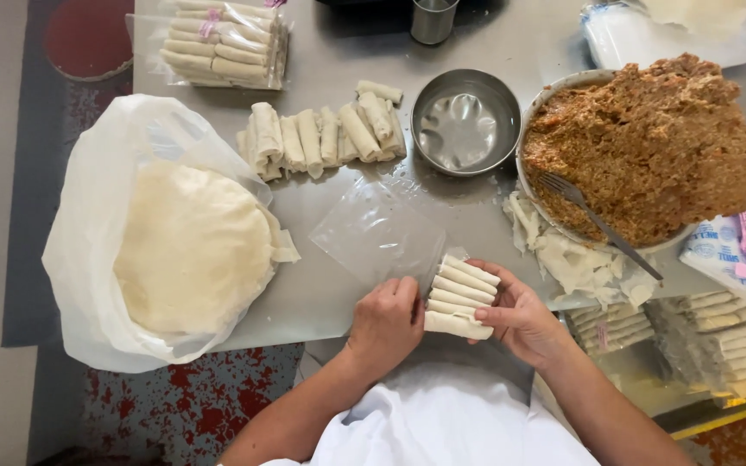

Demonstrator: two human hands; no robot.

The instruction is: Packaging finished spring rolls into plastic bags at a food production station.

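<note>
Grey metal surface (477, 34) fills the frame, and low in the centre both hands are on a small stack of pale rolled pastry sticks (461, 298). Left hand (386, 324) presses the stack's near end with curled fingers, a closed grip on the rolls; right hand (520, 319) cups the other side, thumb on top, also clamped on them. Just above the stack lies a clear plastic bag (377, 231), its mouth touching the rolls. Squaring this well calls, I'd judge, for even pressure from both sides so the soft rolls stay aligned and uncrushed.

Moving outward: a loose heap of the same pale rolls (321, 138) sits upper centre, a sealed clear pack of rolls (222, 43) above it. At left, a round stack of thin white wrappers in a white plastic bag (183, 246). Right of centre, an empty round steel bowl (466, 121), then a big bowl of brown minced filling (649, 147) with a metal fork (593, 216) stuck in. Torn wrapper scraps (572, 259) lie beneath it, and more packed rolls (718, 336) at lower right.
</note>
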